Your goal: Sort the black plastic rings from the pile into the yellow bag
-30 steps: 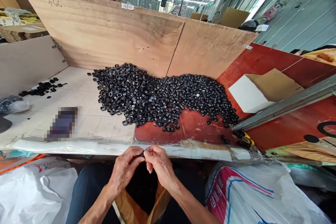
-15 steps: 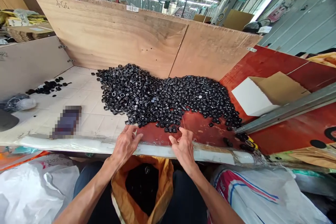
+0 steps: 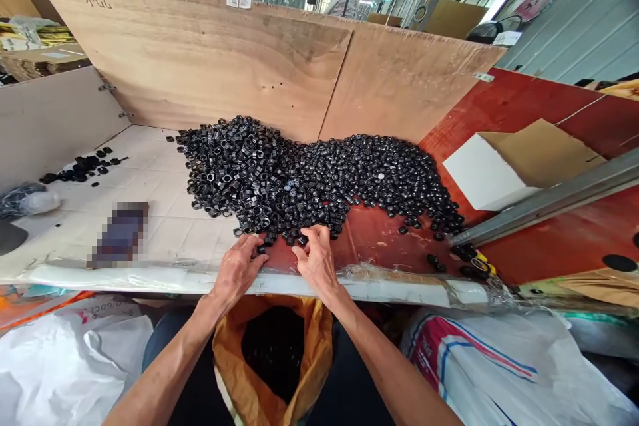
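We see left hand (image 3: pixel 239 267) and right hand (image 3: pixel 316 261) each pinching a black plastic piece (image 3: pixel 261 249), a broad, glossy black heap (image 3: pixel 319 173) remaining (orange sack (image 3: pixel 319 346) too dark inside to gauge).

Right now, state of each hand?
Left hand: partly closed at a small black part; grip can't be told.
Right hand: partly closed at another black part; grip can't be told.

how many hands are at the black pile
2: the left hand at the front edge of the black pile, and the right hand to its right, also at the front edge.
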`<control>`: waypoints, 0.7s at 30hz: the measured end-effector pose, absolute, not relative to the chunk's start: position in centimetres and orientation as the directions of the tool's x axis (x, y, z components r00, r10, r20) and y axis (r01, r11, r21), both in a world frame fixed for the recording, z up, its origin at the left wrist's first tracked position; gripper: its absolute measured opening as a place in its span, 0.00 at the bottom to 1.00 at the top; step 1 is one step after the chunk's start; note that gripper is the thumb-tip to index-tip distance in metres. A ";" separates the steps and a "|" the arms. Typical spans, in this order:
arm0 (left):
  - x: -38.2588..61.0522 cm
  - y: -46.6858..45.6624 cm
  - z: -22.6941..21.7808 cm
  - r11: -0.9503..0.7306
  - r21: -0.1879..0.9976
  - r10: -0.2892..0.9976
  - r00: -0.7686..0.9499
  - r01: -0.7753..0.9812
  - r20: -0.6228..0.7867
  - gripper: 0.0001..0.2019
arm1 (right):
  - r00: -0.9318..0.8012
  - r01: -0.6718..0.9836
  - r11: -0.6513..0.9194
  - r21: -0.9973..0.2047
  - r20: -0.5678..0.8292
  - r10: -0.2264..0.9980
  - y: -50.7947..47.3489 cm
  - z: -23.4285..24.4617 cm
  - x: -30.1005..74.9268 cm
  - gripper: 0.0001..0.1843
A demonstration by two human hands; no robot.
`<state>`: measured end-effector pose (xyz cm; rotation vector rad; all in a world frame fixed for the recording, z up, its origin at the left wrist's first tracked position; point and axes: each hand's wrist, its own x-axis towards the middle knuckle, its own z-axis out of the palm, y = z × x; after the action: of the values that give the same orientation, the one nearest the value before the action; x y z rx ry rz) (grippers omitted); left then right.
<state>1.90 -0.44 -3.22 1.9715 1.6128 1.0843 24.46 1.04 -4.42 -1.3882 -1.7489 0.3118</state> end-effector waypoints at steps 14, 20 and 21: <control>1.2 -1.6 -0.9 -0.007 0.977 0.987 0.154 -0.214 0.040 0.16 | -0.343 0.773 0.517 -0.367 0.444 0.828 0.8 -3.7 23.5 0.07; 1.1 -1.7 -0.8 -0.020 0.972 0.990 0.133 -0.235 0.052 0.16 | -0.341 0.651 0.576 -0.494 0.488 0.803 0.9 -3.7 23.9 0.09; 1.2 -1.7 -0.9 -0.024 0.968 0.991 0.118 -0.248 0.055 0.16 | -0.321 0.613 0.569 -0.548 0.486 0.813 0.9 -3.5 24.0 0.10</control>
<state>1.18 -1.73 -0.95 1.1093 0.9171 1.2539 24.03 0.87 -3.50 -1.1373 -2.0510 0.3398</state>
